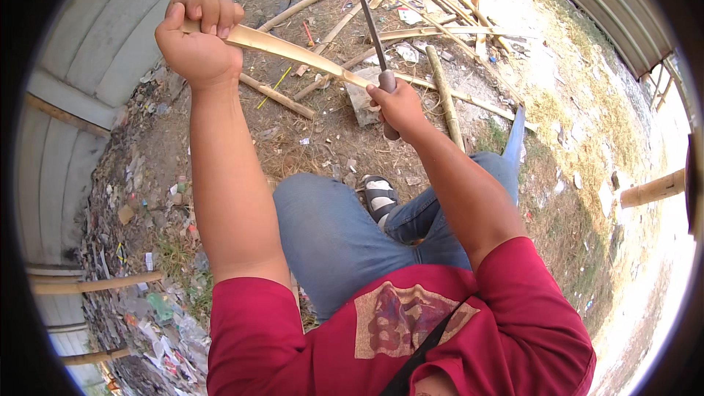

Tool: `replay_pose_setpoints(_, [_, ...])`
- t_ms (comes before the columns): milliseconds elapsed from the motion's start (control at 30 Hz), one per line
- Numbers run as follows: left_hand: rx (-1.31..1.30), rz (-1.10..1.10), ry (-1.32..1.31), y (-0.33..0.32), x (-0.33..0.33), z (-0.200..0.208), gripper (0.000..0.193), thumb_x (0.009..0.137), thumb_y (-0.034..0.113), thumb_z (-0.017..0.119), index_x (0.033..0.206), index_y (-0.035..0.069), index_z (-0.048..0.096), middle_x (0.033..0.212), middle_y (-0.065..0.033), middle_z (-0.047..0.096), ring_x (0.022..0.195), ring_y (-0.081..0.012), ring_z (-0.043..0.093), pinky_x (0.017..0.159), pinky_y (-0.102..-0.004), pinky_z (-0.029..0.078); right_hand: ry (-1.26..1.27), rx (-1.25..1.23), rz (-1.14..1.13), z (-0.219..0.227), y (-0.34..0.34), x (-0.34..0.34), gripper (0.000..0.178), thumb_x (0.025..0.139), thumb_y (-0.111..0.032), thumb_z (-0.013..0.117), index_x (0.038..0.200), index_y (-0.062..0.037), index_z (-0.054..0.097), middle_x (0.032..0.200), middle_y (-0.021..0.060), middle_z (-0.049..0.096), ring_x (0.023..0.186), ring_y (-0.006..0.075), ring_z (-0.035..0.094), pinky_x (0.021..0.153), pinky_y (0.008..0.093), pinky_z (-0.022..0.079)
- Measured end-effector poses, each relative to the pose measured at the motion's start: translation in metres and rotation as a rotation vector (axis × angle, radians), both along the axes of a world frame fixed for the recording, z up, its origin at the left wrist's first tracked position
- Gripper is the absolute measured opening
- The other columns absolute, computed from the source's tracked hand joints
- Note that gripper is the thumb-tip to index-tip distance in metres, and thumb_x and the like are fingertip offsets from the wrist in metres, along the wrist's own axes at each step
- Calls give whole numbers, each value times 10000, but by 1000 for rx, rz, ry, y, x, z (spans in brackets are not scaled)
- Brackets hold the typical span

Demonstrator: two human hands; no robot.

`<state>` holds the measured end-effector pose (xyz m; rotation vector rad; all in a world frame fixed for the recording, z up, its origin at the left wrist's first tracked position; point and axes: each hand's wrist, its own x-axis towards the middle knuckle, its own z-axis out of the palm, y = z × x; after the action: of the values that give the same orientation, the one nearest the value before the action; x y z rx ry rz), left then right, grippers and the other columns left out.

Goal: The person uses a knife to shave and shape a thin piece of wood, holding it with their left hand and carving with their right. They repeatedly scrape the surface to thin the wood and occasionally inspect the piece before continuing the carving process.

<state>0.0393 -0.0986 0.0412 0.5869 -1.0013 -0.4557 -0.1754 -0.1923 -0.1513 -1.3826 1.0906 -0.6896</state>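
A split bamboo strip stretches between my two hands, its pale inner side showing. My left hand, raised at the upper left, has its fingers wrapped round one end. My right hand is closed round the brown handle of a long knife, whose dark blade points up and away from me. The strip's other end meets my right hand by the thumb; whether the fingers pinch it too, I cannot tell. Below the strip, a grey block rests on the ground.
Several bamboo poles and split lengths lie across the ground ahead. A red-handled tool lies among them. Corrugated sheet walls stand on the left and at the far right. Litter covers the ground along the left wall. A bamboo post juts in from the right.
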Motion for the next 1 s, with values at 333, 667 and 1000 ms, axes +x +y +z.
replay_pose_setpoints(333, [142,67,-399,34,-38,6,371,906,265,343,972,9,604,1168,-106,602,1195,-233,509,1072,-396,341,-179,-322,397,117,12,18,333,836,-111,731,1107,-22,560,958,78,668,588,93,556,543,278,477])
replay_pose_setpoints(667, [89,340,-612,50,-24,-4,389,940,229,413,1098,-2,682,1222,-127,599,1154,-233,525,1056,-366,362,131,-817,453,140,20,37,465,810,-286,765,1150,6,642,969,177,705,883,302,692,788,419,528])
replay_pose_setpoints(1000, [249,492,-66,55,-48,-60,377,1031,374,468,1088,53,658,965,-18,624,831,-99,535,729,-272,433,115,-985,26,157,-14,28,357,857,-313,745,1071,-46,641,924,210,708,876,373,698,775,455,537])
